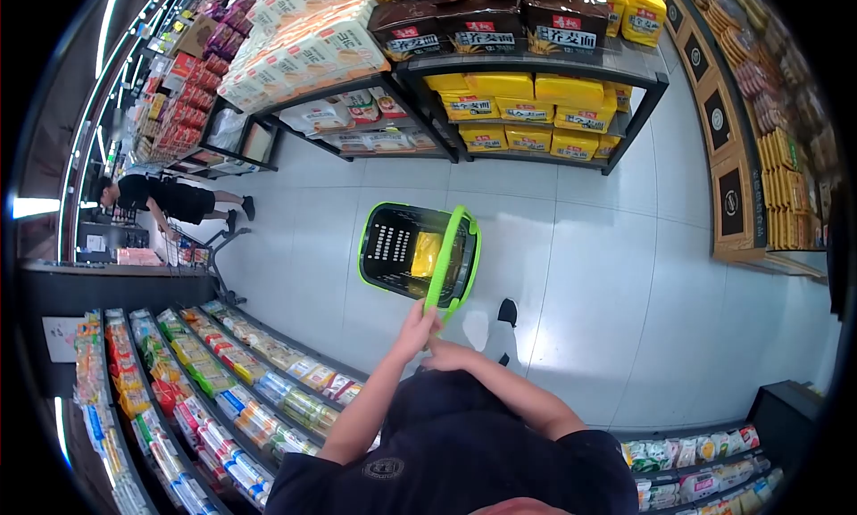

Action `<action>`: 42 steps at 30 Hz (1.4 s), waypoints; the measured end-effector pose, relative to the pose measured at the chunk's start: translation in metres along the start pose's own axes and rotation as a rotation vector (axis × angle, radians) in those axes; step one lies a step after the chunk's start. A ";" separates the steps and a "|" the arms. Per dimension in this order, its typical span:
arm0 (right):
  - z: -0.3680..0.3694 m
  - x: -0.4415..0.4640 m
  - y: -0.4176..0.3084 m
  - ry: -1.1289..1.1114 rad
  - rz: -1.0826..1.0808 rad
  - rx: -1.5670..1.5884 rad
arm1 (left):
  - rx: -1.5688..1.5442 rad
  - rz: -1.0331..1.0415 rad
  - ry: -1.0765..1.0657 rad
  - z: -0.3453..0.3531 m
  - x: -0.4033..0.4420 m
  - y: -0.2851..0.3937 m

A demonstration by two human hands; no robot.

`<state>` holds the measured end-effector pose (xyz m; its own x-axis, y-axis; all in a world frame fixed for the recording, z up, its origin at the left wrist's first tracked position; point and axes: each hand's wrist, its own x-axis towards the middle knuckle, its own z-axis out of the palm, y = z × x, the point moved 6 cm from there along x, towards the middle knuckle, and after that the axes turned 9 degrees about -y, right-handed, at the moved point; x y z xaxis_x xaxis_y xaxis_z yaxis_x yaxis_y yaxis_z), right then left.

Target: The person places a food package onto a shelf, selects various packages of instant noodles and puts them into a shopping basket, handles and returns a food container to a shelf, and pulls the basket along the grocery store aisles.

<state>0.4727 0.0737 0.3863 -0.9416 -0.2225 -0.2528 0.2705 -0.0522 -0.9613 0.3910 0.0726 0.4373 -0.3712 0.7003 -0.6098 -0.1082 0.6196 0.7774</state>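
Right now, the left hand (414,328) meets the near end of the green handle (445,261), while the right hand (451,356) sits just beside it, close to the waist; I cannot tell whether either is closed around anything. The black basket (386,232) stands on the pale floor (589,274) before the person, a yellow package (426,253) lying inside. Beyond it, a shelf (616,146) carries similar yellow packs (527,110).

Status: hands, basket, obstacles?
Left grip on green handle; right grip close by. Basket on floor, yellow packet inside. Person with cart off left, apart.
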 end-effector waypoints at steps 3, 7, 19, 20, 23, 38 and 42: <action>-0.006 -0.014 0.023 -0.142 -0.028 -0.248 | -0.037 -0.083 -0.074 -0.010 -0.014 -0.025; -0.037 -0.082 0.072 0.220 0.199 0.135 | 0.093 -0.069 -0.075 -0.012 -0.037 -0.065; -0.038 -0.091 -0.023 0.718 0.319 0.349 | 0.405 0.061 -0.005 -0.022 -0.123 -0.147; -0.028 -0.068 -0.021 0.629 0.374 0.364 | 0.410 0.072 0.019 -0.025 -0.125 -0.154; -0.016 -0.011 0.007 0.475 0.429 0.420 | 0.378 0.041 0.096 -0.035 -0.145 -0.155; -0.169 0.057 -0.037 0.532 0.224 0.378 | 0.405 0.014 0.011 -0.091 -0.002 -0.053; -0.192 0.084 -0.052 0.494 0.111 0.565 | 0.318 0.035 0.002 -0.107 0.027 -0.039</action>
<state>0.3414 0.2444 0.3942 -0.8470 0.1998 -0.4926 0.3055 -0.5754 -0.7587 0.2865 0.0298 0.4069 -0.3718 0.7224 -0.5831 0.1985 0.6754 0.7102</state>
